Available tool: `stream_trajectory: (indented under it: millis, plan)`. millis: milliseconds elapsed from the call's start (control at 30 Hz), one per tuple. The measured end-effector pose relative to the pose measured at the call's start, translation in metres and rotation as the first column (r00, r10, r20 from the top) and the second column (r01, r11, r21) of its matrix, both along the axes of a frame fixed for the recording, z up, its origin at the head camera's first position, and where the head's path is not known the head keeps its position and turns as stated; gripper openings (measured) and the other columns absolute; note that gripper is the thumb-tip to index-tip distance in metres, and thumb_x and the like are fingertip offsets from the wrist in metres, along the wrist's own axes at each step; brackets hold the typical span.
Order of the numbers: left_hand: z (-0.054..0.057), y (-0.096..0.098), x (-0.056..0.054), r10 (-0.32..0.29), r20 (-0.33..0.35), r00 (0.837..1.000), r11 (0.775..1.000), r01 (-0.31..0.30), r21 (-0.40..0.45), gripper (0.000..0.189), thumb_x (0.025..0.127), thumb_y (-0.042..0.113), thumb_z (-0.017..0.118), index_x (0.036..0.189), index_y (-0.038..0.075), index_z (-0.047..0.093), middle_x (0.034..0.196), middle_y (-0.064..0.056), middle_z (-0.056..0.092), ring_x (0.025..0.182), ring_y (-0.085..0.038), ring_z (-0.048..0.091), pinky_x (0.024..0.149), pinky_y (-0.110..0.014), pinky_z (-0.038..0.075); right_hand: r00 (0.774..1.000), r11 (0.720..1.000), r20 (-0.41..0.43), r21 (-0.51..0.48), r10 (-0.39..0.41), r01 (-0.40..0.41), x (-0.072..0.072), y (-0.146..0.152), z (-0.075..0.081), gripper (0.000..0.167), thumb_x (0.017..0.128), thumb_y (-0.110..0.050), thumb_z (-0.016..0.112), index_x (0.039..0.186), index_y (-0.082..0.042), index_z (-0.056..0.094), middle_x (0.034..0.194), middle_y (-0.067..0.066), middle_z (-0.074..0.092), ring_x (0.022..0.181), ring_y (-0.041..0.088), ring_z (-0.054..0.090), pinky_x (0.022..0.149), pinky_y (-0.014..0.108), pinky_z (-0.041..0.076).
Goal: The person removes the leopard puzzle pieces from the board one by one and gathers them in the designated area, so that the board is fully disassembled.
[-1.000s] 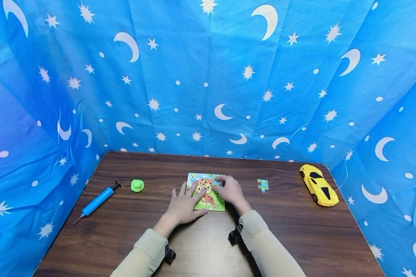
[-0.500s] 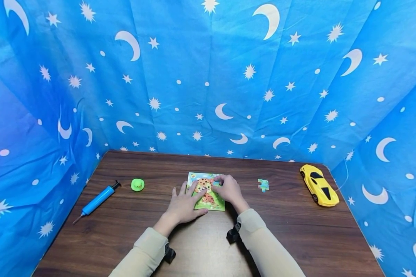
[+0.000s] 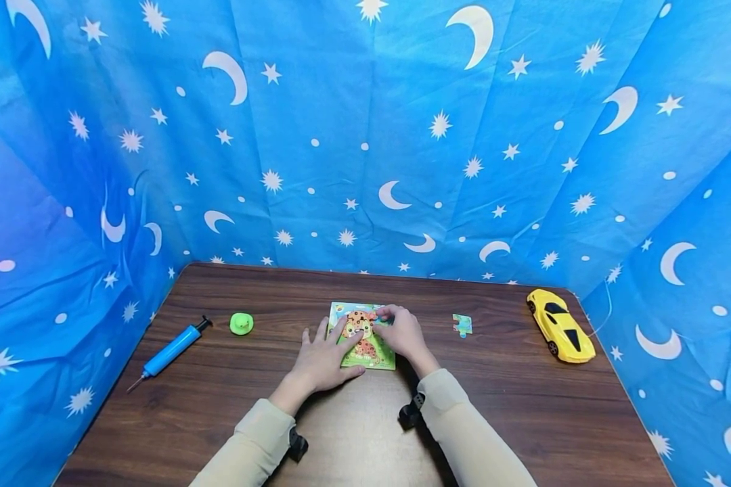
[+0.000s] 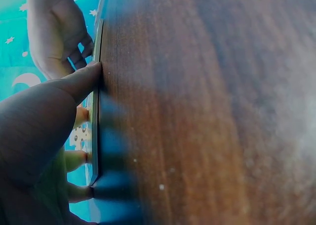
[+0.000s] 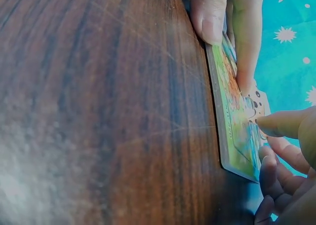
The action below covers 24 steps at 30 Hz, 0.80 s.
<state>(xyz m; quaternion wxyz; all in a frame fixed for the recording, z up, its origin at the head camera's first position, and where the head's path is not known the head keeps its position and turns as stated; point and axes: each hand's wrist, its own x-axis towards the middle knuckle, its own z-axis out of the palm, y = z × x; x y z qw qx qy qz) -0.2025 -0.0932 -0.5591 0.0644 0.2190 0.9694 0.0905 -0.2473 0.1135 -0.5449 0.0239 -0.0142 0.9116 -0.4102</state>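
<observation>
A colourful puzzle board (image 3: pixel 365 352) with a spotted animal picture lies flat at the middle of the brown table (image 3: pixel 512 399). My left hand (image 3: pixel 325 355) rests on its left part with straight, spread fingers; in the left wrist view the thumb (image 4: pixel 91 74) touches the board's edge (image 4: pixel 96 136). My right hand (image 3: pixel 402 331) sits over the board's upper right, fingers curled, its tips pinching a small bluish puzzle piece (image 3: pixel 379 318) down against the board. In the right wrist view one fingertip (image 5: pixel 264 126) touches the board (image 5: pixel 232 116).
A loose puzzle piece (image 3: pixel 461 325) lies right of the board. A yellow toy car (image 3: pixel 560 325) stands at the far right, a green toy (image 3: pixel 241 324) and a blue hand pump (image 3: pixel 170 350) at the left. Blue star-and-moon cloth (image 3: pixel 365 135) walls the table.
My right hand's fingertips have shifted slightly left and toward the board's top edge. The left hand has stayed in place.
</observation>
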Motion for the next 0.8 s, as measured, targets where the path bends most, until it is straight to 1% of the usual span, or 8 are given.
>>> stream_trajectory:
  millis: [67,167,300,433,533,633,800]
  plan:
    - [0.000,0.000,0.000,-0.001,-0.002,1.000,1.000,0.001,0.004,0.079,0.096,0.075,0.052,0.163,0.037,0.036,0.173,-0.009,0.016,0.153,-0.049,0.017,0.111,-0.079,0.019,1.000,1.000,0.000,-0.008,-0.003,0.003,0.000,0.000,0.000,0.025,0.093,-0.017,0.080,0.116,-0.009,0.074,0.106,0.006,0.072,0.096,0.024,0.065,0.087,0.047,0.052]
    - [0.000,0.000,0.000,-0.003,-0.001,1.000,1.000,0.003,0.012,0.078,0.096,0.074,0.052,0.163,0.037,0.036,0.173,-0.009,0.016,0.153,-0.049,0.016,0.111,-0.080,0.019,1.000,1.000,-0.005,-0.011,-0.013,0.013,0.000,0.000,-0.001,0.023,0.094,-0.018,0.079,0.115,-0.011,0.075,0.106,0.004,0.073,0.092,0.022,0.066,0.083,0.045,0.053]
    - [-0.001,0.000,0.000,-0.003,0.000,1.000,1.000,0.003,0.007,0.078,0.096,0.074,0.052,0.163,0.037,0.036,0.173,-0.009,0.016,0.154,-0.049,0.016,0.111,-0.080,0.019,0.999,0.999,-0.026,-0.010,-0.035,0.035,-0.001,-0.001,-0.003,0.017,0.097,-0.019,0.076,0.113,-0.013,0.076,0.101,0.001,0.073,0.082,0.017,0.063,0.075,0.041,0.051]
    - [-0.001,-0.001,-0.001,-0.001,-0.001,1.000,1.000,0.001,-0.010,0.079,0.096,0.076,0.050,0.163,0.038,0.035,0.173,-0.009,0.015,0.153,-0.049,0.016,0.111,-0.079,0.019,0.996,0.997,-0.054,-0.010,-0.071,0.070,-0.003,-0.003,-0.007,0.012,0.099,-0.023,0.074,0.106,-0.015,0.078,0.097,0.000,0.073,0.071,0.017,0.058,0.068,0.037,0.046]
    - [-0.002,-0.001,-0.001,0.000,0.000,1.000,1.000,0.000,-0.017,0.079,0.096,0.077,0.048,0.164,0.038,0.034,0.173,-0.009,0.015,0.154,-0.049,0.016,0.111,-0.079,0.019,0.992,0.995,-0.070,-0.019,-0.102,0.101,-0.005,-0.005,-0.009,0.012,0.099,-0.027,0.074,0.101,-0.016,0.079,0.091,-0.002,0.072,0.067,0.017,0.055,0.066,0.036,0.043]
    - [-0.002,-0.001,-0.002,-0.003,0.000,1.000,1.000,0.003,-0.017,0.079,0.096,0.077,0.048,0.164,0.038,0.033,0.173,-0.009,0.015,0.154,-0.049,0.016,0.111,-0.079,0.020,0.990,0.993,-0.071,-0.027,-0.121,0.119,-0.007,-0.006,-0.011,0.012,0.098,-0.027,0.074,0.099,-0.017,0.080,0.084,-0.004,0.071,0.064,0.016,0.055,0.064,0.035,0.042]
    - [-0.003,-0.001,-0.002,-0.008,-0.010,1.000,1.000,0.008,-0.022,0.079,0.096,0.076,0.048,0.163,0.039,0.034,0.173,-0.009,0.015,0.153,-0.048,0.017,0.110,-0.080,0.021,0.989,0.991,-0.069,-0.033,-0.130,0.128,-0.008,-0.007,-0.012,0.012,0.098,-0.027,0.075,0.100,-0.017,0.081,0.083,-0.006,0.072,0.065,0.015,0.057,0.065,0.035,0.043]
